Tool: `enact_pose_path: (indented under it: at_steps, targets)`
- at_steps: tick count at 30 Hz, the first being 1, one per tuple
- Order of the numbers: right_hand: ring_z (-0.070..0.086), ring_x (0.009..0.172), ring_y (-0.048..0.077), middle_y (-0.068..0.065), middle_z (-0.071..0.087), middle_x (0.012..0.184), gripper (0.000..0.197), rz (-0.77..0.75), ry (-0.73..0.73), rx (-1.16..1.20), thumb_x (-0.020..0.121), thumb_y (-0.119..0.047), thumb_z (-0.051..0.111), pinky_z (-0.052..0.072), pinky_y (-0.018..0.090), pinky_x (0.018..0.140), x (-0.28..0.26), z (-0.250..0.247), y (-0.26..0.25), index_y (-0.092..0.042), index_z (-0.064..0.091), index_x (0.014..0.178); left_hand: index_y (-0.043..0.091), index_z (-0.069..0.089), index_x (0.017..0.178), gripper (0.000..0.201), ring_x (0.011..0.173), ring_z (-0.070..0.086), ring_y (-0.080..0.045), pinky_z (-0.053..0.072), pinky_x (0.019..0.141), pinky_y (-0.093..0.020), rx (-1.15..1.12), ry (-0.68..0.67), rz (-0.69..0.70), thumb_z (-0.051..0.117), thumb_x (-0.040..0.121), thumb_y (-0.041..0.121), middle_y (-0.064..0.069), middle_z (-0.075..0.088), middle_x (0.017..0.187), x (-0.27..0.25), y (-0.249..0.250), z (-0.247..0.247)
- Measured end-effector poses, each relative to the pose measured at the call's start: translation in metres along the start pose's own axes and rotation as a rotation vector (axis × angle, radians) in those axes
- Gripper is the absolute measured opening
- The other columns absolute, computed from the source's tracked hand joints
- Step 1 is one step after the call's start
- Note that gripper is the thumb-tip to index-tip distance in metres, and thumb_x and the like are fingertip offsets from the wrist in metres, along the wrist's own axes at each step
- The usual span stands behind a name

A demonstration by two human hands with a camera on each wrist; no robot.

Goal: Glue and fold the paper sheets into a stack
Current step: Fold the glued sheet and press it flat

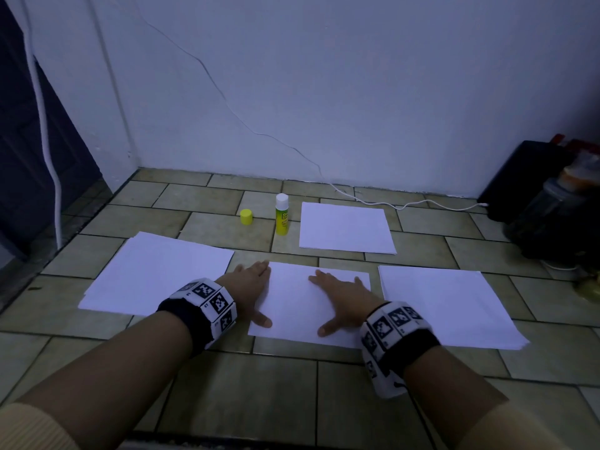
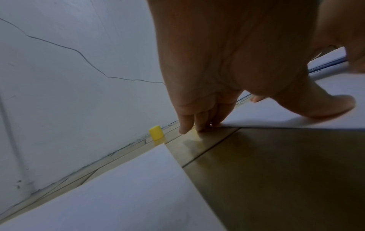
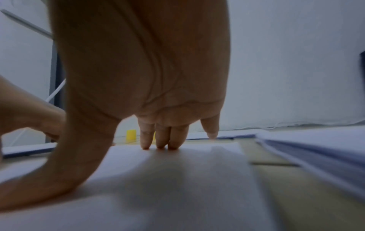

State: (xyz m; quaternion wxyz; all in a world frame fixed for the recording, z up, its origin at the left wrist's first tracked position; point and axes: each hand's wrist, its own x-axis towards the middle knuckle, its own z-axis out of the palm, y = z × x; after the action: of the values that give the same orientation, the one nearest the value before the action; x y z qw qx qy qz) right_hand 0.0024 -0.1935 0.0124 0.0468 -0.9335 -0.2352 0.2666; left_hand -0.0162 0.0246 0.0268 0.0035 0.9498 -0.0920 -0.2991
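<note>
Folded sheet (image 1: 302, 303) pressed flat on the tiled floor (image 1: 227, 384), between two paper piles.
Left hand (image 1: 251, 287) and right hand (image 1: 344, 300) rest on it with straight, spread fingers; it looks thin, limp and slippery, so lift it by an edge.

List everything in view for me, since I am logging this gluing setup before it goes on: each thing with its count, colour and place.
middle sheet: one, white, on the floor under both hands
left stack: one, white, left of the middle sheet
right stack: one, white, right of the middle sheet
far paper: one, white, beyond the middle sheet
glue stick: one, yellow-green with a white top, upright, left of the far paper
cap: one, yellow, left of the glue stick
cable: one, white, along the wall's foot
dark things: count unclear, far right
floor: tan tiles
left hand: flat at the sheet's left edge
right hand: flat on the sheet
</note>
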Motion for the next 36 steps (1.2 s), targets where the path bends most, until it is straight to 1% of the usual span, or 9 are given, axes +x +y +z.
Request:
enact_pose_path:
  at_steps: [4,7,11,13,17,21,32,34,36]
  targets:
    - [0.005,0.148,0.013,-0.007,-0.008,0.16,0.121,0.032,-0.037,-0.046,0.07,-0.045,0.08,-0.004,0.048,0.117,-0.016,-0.001,0.027,-0.027,-0.006,0.153,0.008,-0.01,0.153,0.116,0.148,0.0,-0.034,0.012,0.118,-0.043,0.009,0.014,0.009,0.068,0.08,0.053,-0.004,-0.012,0.161,-0.002,0.002,-0.002]
    - [-0.002,0.148,0.014,-0.007,-0.012,0.16,0.128,0.067,-0.085,-0.099,0.067,-0.043,0.083,-0.007,0.053,0.115,-0.021,-0.004,0.037,-0.027,-0.011,0.152,0.007,-0.01,0.152,0.113,0.148,0.001,-0.031,0.009,0.118,-0.04,0.022,0.01,0.024,0.067,0.082,0.052,-0.005,-0.014,0.161,-0.004,0.003,-0.002]
    - [-0.014,0.147,0.016,-0.005,-0.018,0.159,0.133,0.117,-0.143,-0.101,0.065,-0.04,0.085,-0.008,0.056,0.114,-0.024,-0.004,0.044,-0.024,-0.017,0.15,0.009,-0.012,0.152,0.12,0.148,0.003,-0.035,0.015,0.119,-0.047,-0.011,-0.009,0.035,0.07,0.078,0.055,-0.003,-0.016,0.161,0.004,-0.005,0.004]
    - [-0.014,0.146,0.018,-0.003,-0.018,0.159,0.135,0.141,-0.138,-0.081,0.065,-0.039,0.085,-0.007,0.054,0.114,-0.027,-0.005,0.045,-0.019,-0.019,0.15,0.01,-0.013,0.152,0.12,0.148,0.002,-0.032,0.011,0.12,-0.045,-0.001,-0.008,0.058,0.071,0.078,0.053,-0.003,-0.017,0.16,0.004,-0.009,0.005]
    - [-0.007,0.148,0.02,0.003,-0.011,0.16,0.138,0.186,-0.081,-0.049,0.064,-0.043,0.084,-0.008,0.049,0.116,-0.034,-0.007,0.044,-0.011,-0.02,0.149,0.012,-0.015,0.152,0.127,0.149,-0.004,-0.021,-0.001,0.119,-0.042,0.014,-0.006,0.119,0.076,0.073,0.052,-0.001,-0.022,0.159,0.004,-0.018,0.007]
    - [-0.003,0.148,0.024,0.007,-0.005,0.161,0.144,0.206,-0.025,-0.016,0.06,-0.042,0.086,-0.008,0.045,0.116,-0.036,-0.005,0.043,-0.013,-0.024,0.148,0.011,-0.021,0.15,0.127,0.148,-0.011,-0.019,-0.007,0.118,-0.041,0.013,-0.037,0.143,0.073,0.076,0.053,-0.003,-0.026,0.158,0.005,-0.02,0.009]
    - [0.008,0.147,0.024,0.003,0.01,0.16,0.145,0.167,0.071,0.065,0.056,-0.038,0.09,-0.013,0.05,0.115,-0.044,-0.006,0.038,-0.019,-0.019,0.15,0.01,-0.023,0.149,0.128,0.147,-0.016,-0.018,-0.007,0.117,-0.042,-0.008,-0.044,0.154,0.074,0.075,0.052,-0.004,-0.027,0.157,0.006,-0.022,0.01]
    - [0.009,0.147,0.025,0.003,0.012,0.16,0.145,0.157,0.093,0.095,0.054,-0.036,0.091,-0.009,0.051,0.116,-0.044,-0.005,0.039,-0.022,-0.015,0.151,0.011,-0.022,0.149,0.128,0.147,-0.016,-0.018,-0.008,0.117,-0.041,-0.013,-0.039,0.157,0.074,0.075,0.052,-0.004,-0.027,0.157,0.006,-0.022,0.011]
    - [0.011,0.146,0.026,0.002,0.013,0.159,0.143,0.138,0.111,0.226,0.052,-0.029,0.093,0.004,0.048,0.119,-0.045,-0.005,0.042,-0.025,-0.01,0.152,0.011,-0.022,0.149,0.129,0.147,-0.016,-0.017,-0.008,0.117,-0.041,-0.017,-0.033,0.158,0.075,0.075,0.051,-0.003,-0.027,0.157,0.006,-0.023,0.011]
